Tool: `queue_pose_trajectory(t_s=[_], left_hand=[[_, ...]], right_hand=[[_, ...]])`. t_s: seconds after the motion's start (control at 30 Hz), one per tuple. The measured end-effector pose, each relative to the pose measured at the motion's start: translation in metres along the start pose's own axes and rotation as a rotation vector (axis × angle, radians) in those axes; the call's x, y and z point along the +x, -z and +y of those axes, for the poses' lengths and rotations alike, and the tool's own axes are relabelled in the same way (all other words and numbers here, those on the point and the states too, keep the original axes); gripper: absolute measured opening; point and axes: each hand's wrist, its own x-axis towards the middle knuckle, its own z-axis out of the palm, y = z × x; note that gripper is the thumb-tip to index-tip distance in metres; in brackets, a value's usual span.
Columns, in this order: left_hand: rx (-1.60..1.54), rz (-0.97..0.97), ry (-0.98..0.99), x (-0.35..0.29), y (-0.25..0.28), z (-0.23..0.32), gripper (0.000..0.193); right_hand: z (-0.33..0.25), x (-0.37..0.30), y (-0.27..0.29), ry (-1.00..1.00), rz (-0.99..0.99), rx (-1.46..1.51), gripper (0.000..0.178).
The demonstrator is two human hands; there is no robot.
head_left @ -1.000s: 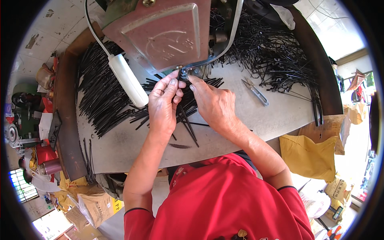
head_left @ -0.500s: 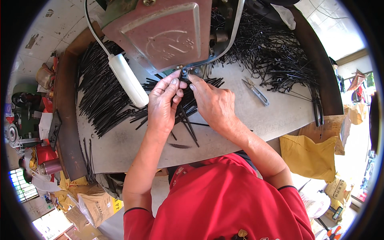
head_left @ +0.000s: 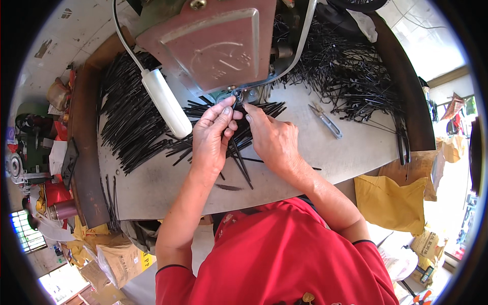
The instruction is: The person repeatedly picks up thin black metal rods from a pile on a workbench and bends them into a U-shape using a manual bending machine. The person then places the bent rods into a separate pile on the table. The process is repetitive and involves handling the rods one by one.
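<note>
Head view, single entry: I log my left hand (head_left: 212, 136) raised to the foot of the sewing machine (head_left: 213, 46), thumb and forefinger pinched nearly closed on a thin black strip (head_left: 239, 108) right under the needle area; the remaining fingers curl loosely beneath. My right hand (head_left: 273, 138) sits just beside it, fingertips touching the same strip from the other side, though whether they truly grip it or only steady it I cannot tell. More loose black strips (head_left: 239, 152) fan out on the grey table (head_left: 168, 188) under both wrists. Large heap of black strips (head_left: 127, 117) to the left, a tangled heap (head_left: 351, 76) to the right. White tube lamp (head_left: 166, 102) leans near the left knuckles; small thread snips (head_left: 325, 120) lie apart on the right. Step judged: positioning one strip at the presser foot, stitch not yet begun. Next move, in my estimate, calls for fine alignment, a light two-sided hold, and fingertips kept clear of the needle.
</note>
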Motion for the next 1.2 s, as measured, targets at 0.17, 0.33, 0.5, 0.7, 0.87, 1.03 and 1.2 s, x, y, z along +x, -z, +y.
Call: queue_pose_trajectory(t_s=[0.17, 0.33, 0.5, 0.7, 0.87, 1.03, 1.2], left_hand=[[0.043, 0.017, -0.043, -0.004, -0.007, 0.006, 0.031], [0.059, 0.012, -0.046, 0.000, -0.006, 0.008, 0.027], [0.058, 0.036, -0.009, 0.002, -0.010, 0.012, 0.026], [0.054, -0.003, 0.032, 0.004, 0.001, 0.009, 0.027], [-0.001, 0.027, 0.057, -0.002, -0.001, 0.007, 0.028], [0.069, 0.006, -0.006, 0.002, -0.003, 0.012, 0.028], [0.045, 0.007, 0.004, 0.005, -0.005, 0.010, 0.027]], right_hand=[[-0.001, 0.005, 0.002, 0.018, 0.031, 0.031, 0.030], [-0.002, 0.010, 0.002, 0.016, 0.003, 0.021, 0.033], [-0.003, 0.011, -0.001, 0.010, 0.031, 0.042, 0.033], [-0.003, 0.006, -0.003, -0.018, -0.005, 0.031, 0.032], [-0.004, 0.002, -0.007, -0.014, 0.017, 0.060, 0.031], [-0.003, 0.010, -0.004, -0.019, 0.011, 0.070, 0.030], [-0.005, 0.011, -0.005, -0.049, 0.008, 0.085, 0.028]])
